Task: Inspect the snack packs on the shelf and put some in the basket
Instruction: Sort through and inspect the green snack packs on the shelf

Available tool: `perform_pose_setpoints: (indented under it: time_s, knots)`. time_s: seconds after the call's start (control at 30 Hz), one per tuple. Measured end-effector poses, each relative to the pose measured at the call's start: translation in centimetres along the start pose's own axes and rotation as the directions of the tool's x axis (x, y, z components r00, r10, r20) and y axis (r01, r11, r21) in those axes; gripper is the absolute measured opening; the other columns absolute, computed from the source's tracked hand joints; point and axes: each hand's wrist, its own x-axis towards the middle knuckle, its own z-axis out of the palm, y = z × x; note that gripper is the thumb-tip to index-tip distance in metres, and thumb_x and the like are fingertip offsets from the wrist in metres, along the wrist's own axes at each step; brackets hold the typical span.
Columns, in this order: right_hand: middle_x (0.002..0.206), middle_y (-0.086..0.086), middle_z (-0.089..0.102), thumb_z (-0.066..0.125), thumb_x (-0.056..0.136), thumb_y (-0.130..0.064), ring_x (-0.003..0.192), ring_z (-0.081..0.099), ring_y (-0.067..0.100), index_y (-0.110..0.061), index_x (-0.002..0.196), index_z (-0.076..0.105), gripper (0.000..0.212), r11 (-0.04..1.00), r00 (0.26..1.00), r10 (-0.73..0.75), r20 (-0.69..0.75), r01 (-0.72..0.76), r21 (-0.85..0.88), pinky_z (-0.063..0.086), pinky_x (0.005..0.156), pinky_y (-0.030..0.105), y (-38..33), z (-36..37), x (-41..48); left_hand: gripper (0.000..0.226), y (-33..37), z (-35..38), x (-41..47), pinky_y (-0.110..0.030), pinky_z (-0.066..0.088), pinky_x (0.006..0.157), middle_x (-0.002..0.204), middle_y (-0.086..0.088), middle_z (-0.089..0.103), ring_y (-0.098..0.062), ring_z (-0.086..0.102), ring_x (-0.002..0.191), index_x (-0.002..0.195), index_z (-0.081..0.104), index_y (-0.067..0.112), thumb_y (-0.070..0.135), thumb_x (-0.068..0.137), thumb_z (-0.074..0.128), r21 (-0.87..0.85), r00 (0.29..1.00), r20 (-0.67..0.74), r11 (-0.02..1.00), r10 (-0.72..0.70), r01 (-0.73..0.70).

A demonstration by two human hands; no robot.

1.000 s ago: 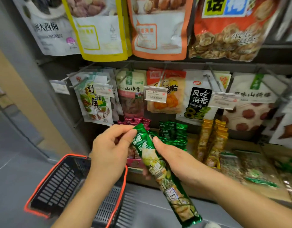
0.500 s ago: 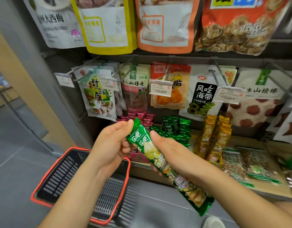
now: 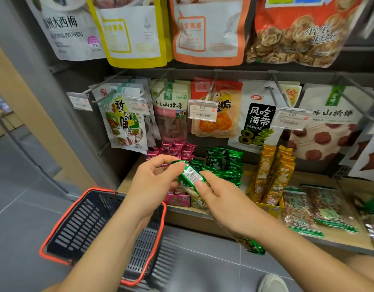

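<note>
The person holds a long green snack pack [image 3: 190, 175] in front of the shelf [image 3: 314, 180], barcode side up. The left hand [image 3: 154, 182] pinches its top end. The right hand [image 3: 219, 199] curls round its middle. A white tag [image 3: 202, 111] says 3.90 and a second tag [image 3: 291, 119] says 5.90. The red-rimmed basket [image 3: 80, 224] sits under the left arm.

A wooden shelf [image 3: 314, 179] with a grey front edge is fitted at low level. On it, from left to right, are placed a pink display box [image 3: 177, 200] of pink packs [image 3: 171, 149], a cluster of green packs [image 3: 224, 163], and a yellow box [image 3: 270, 208] of upright yellow packs [image 3: 272, 173]. Clear nut bags [image 3: 312, 209] are laid flat at the right. A red-rimmed basket [image 3: 80, 224] is stood on the grey tiled floor [image 3: 24, 207] near the shelf's left end.
</note>
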Motion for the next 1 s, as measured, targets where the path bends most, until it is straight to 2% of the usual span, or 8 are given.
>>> perform_pose_setpoints:
  time_s: [0.13,0.27,0.37,0.47,0.57,0.63,0.73,1.0]
  knots:
    - [0.090,0.000,0.058,0.035,0.104,-0.035,0.078,0.051,0.014,-0.025,0.131,0.044,0.030,0.999,0.999,-0.036,0.028,0.035,0.022,0.040,0.068,0.033,0.2,0.0,0.0,0.022,-0.1,0.2,0.2,-0.026,0.056,0.069,0.082,-0.004,0.073,-0.014,0.068,0.079,0.075,0.077,0.022,0.015,0.089,0.063,-0.069,0.997,-0.074,0.998,-0.001,-0.004]
    - [0.109,-0.004,0.061,0.042,0.102,-0.035,0.096,0.056,0.012,-0.030,0.134,0.044,0.033,0.991,0.997,-0.067,0.029,0.063,0.117,0.047,0.087,0.038,0.2,-0.3,0.1,0.027,0.1,0.1,0.2,-0.027,0.053,0.066,0.079,-0.005,0.072,-0.013,0.066,0.076,0.070,0.077,0.019,0.009,0.089,0.061,-0.140,0.992,-0.128,0.990,0.014,-0.032]
    - [0.101,-0.013,0.063,0.046,0.098,-0.046,0.089,0.059,0.005,-0.033,0.128,0.050,0.033,0.976,0.995,-0.056,0.087,0.037,0.213,0.050,0.086,0.033,0.2,-0.8,0.2,0.030,0.3,-0.2,0.4,-0.027,0.053,0.068,0.077,-0.004,0.072,-0.011,0.065,0.074,0.068,0.077,0.019,0.009,0.090,0.059,-0.215,0.982,-0.189,0.975,0.013,-0.055]
    - [0.090,-0.001,0.063,0.038,0.093,-0.060,0.081,0.062,0.017,-0.022,0.110,0.055,0.044,0.981,0.979,-0.019,0.205,-0.021,0.192,0.052,0.083,0.041,0.2,-1.0,0.0,0.031,0.4,-1.0,0.8,-0.021,0.053,0.065,0.073,-0.001,0.071,-0.009,0.064,0.071,0.067,0.078,0.019,0.012,0.091,0.060,-0.316,0.964,-0.264,0.944,0.010,-0.096]
    - [0.076,0.000,0.057,0.035,0.088,-0.065,0.065,0.057,0.015,-0.015,0.094,0.055,0.054,0.977,0.993,-0.014,0.116,-0.011,0.215,0.050,0.069,0.041,0.2,-0.5,0.0,0.023,0.2,-1.3,1.0,-0.017,0.053,0.064,0.072,0.003,0.068,-0.005,0.061,0.070,0.070,0.078,0.020,0.023,0.090,0.065,-0.364,0.963,-0.269,0.923,0.026,-0.127]
    - [0.073,-0.001,0.057,0.033,0.089,-0.066,0.062,0.055,0.014,-0.015,0.089,0.054,0.055,0.978,1.000,-0.007,0.029,0.001,0.211,0.045,0.063,0.035,0.1,0.2,-0.1,0.013,0.1,-1.2,1.0,-0.018,0.052,0.065,0.076,0.006,0.068,-0.004,0.061,0.073,0.083,0.076,0.021,0.032,0.081,0.070,-0.364,0.971,-0.231,0.921,0.058,-0.142]
    - [0.070,-0.005,0.058,0.028,0.088,-0.070,0.064,0.055,0.012,-0.025,0.083,0.051,0.051,0.976,0.999,0.006,-0.050,0.005,0.218,0.043,0.062,0.033,0.2,1.5,-0.4,0.043,0.0,-1.1,1.2,-0.018,0.051,0.064,0.079,0.007,0.069,-0.005,0.062,0.074,0.106,0.068,0.014,0.035,0.069,0.075,-0.383,0.973,-0.220,0.911,0.068,-0.150]
    - [0.076,-0.002,0.061,0.019,0.092,-0.065,0.070,0.057,0.024,-0.027,0.093,0.046,0.046,0.997,0.988,-0.060,-0.144,0.067,0.045,0.044,0.063,0.041,0.3,2.3,-1.1,0.027,-0.6,-0.8,1.1,-0.025,0.054,0.065,0.073,0.002,0.067,-0.010,0.064,0.069,0.085,0.064,0.011,0.027,0.067,0.076,-0.362,0.992,-0.082,0.924,0.101,-0.124]
